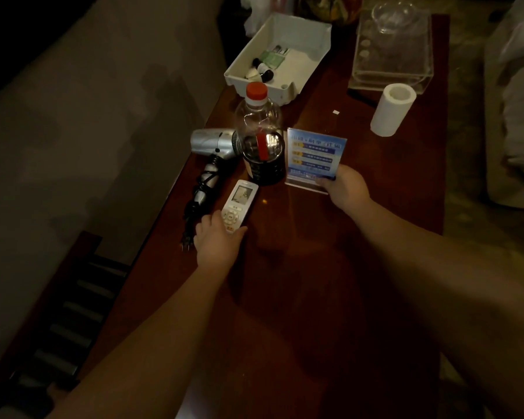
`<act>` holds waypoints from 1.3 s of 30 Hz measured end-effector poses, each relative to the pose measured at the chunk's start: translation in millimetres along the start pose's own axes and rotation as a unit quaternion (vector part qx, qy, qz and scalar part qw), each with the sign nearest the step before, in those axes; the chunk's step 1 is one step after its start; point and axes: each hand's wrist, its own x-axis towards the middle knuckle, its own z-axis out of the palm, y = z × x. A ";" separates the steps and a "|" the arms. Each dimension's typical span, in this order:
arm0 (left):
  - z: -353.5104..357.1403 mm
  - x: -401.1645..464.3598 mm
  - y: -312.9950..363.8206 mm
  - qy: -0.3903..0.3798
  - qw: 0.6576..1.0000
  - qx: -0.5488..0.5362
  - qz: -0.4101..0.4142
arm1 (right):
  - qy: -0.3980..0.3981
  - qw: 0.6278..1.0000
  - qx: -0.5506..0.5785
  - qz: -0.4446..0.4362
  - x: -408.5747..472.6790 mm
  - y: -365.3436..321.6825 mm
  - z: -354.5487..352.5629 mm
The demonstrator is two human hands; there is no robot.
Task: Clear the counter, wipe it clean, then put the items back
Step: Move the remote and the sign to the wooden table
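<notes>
On the dark red wooden counter (330,237) my left hand (217,241) grips the near end of a white remote control (238,205). My right hand (344,186) holds the lower right corner of a blue sign in a clear acrylic stand (315,154), which stands upright on the counter. Between them stands a plastic bottle (262,140) with a red cap and dark liquid at its bottom. A silver hair dryer (214,143) with a coiled black cord (198,201) lies at the counter's left edge.
A white tray (303,37) with small toiletries sits at the back. A clear acrylic tray (390,65) holding a glass bowl is at the back right. A white paper roll (392,108) stands near it. A grey wall runs along the left.
</notes>
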 end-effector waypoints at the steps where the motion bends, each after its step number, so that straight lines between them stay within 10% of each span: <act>1: 0.2 -0.2 -0.1 0.002 1.000 0.000 0.002 | -0.001 1.000 0.002 0.002 1.1 -0.6 -0.5; 19: -28.3 -44.3 -2.7 0.027 1.000 -0.016 0.001 | 0.068 0.994 -0.013 0.082 -57.2 -13.7 -9.1; 39: -270.5 -282.2 -191.5 0.117 0.982 -0.103 -0.109 | -0.220 0.902 -0.227 -0.294 -314.1 -281.2 80.2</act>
